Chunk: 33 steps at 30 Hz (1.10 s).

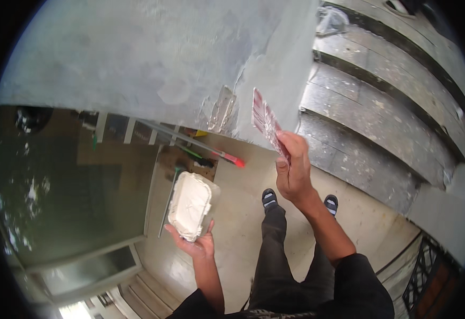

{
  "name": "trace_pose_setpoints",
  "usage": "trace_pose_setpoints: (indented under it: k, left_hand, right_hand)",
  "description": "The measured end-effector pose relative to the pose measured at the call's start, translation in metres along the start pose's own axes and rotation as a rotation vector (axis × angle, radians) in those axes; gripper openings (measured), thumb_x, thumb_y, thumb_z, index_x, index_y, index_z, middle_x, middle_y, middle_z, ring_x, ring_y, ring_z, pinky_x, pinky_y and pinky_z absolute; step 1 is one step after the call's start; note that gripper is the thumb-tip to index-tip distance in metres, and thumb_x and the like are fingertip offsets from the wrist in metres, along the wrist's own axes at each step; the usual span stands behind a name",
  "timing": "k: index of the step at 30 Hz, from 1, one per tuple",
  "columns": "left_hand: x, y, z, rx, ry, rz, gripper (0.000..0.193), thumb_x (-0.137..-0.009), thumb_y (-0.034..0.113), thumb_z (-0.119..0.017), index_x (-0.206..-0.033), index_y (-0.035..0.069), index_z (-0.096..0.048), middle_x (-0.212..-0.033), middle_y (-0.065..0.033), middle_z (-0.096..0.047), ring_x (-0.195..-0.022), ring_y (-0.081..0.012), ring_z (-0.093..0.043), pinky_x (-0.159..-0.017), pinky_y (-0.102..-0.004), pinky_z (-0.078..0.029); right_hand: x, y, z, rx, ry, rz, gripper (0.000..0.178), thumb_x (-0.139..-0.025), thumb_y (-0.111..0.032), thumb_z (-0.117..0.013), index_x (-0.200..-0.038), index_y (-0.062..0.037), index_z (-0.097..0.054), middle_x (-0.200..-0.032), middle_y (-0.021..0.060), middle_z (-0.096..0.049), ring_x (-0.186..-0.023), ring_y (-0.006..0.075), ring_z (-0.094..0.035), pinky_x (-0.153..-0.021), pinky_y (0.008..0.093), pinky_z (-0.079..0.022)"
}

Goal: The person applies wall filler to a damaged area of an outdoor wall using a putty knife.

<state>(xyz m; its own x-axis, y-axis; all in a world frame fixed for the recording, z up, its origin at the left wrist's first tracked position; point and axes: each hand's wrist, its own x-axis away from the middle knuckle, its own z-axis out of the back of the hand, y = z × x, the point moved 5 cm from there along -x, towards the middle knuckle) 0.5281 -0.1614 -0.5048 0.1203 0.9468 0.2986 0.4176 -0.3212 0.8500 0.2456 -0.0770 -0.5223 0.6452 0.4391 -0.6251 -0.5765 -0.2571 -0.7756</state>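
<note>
My left hand (196,243) is wrapped around the near end of a clear plastic tub (215,198), held low over the floor. Thick white putty (191,202) fills it and smears over the rim. In my right hand (295,169), fingers closed, is a flat reddish scraper (263,118) streaked with white, its blade pointing up and away from me. The blade is in front of a grey wall (136,53); whether it touches I cannot tell. Left of the blade, near the wall's lower edge, is a rough, pale patch (223,110) with a crack rising from it.
Paint-spotted stone steps (370,106) climb at the right, with a crumpled plastic bag (332,21) near the top. Several long-handled tools, one with a red end (235,160), lean beyond the tub. A large glass pane (67,186) stands at the left. My feet are on the beige floor (237,212).
</note>
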Motion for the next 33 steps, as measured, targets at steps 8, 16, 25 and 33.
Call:
trace_pose_setpoints:
  k: [8,16,25,33]
  left_hand:
    - [0.061,-0.078,0.028,0.114,0.278,-0.011,0.069,-0.090,0.064,-0.046,-0.139,0.014,-0.043,-0.132,-0.0060,-0.056,-0.105,-0.0276,-0.063,-0.064,-0.0454,-0.061]
    - [0.085,-0.092,0.044,0.142,0.240,0.018,0.069,-0.091,0.064,-0.044,-0.139,0.014,-0.042,-0.130,-0.0086,-0.056,-0.104,-0.0284,-0.064,-0.063,-0.0462,-0.062]
    - [0.083,-0.090,0.054,0.167,0.211,-0.006,0.080,-0.091,0.067,-0.037,-0.144,0.008,-0.033,-0.136,-0.0147,-0.050,-0.109,-0.0335,-0.062,-0.067,-0.0487,-0.062]
    - [0.084,-0.089,0.057,0.127,0.261,0.003,0.080,-0.090,0.068,-0.038,-0.144,0.009,-0.033,-0.137,-0.0133,-0.050,-0.110,-0.0330,-0.061,-0.067,-0.0499,-0.062]
  right_hand:
    - [0.001,0.011,-0.036,0.080,0.060,0.225,0.041,-0.087,-0.026,-0.066,-0.123,-0.0093,-0.062,-0.115,0.0152,-0.049,-0.102,0.0286,-0.044,-0.091,0.0385,-0.032]
    - [0.004,0.026,-0.063,0.040,0.141,0.244,0.039,-0.087,-0.025,-0.067,-0.123,-0.0097,-0.064,-0.114,0.0139,-0.050,-0.102,0.0279,-0.043,-0.091,0.0378,-0.032]
    - [0.032,0.053,-0.052,0.101,-0.005,0.195,0.043,-0.082,-0.021,-0.070,-0.123,-0.0075,-0.063,-0.113,0.0127,-0.051,-0.100,0.0275,-0.045,-0.090,0.0375,-0.033]
    - [-0.005,0.033,-0.052,0.018,0.101,0.260,0.044,-0.086,-0.026,-0.067,-0.125,-0.0084,-0.062,-0.111,0.0122,-0.050,-0.100,0.0269,-0.043,-0.091,0.0377,-0.031]
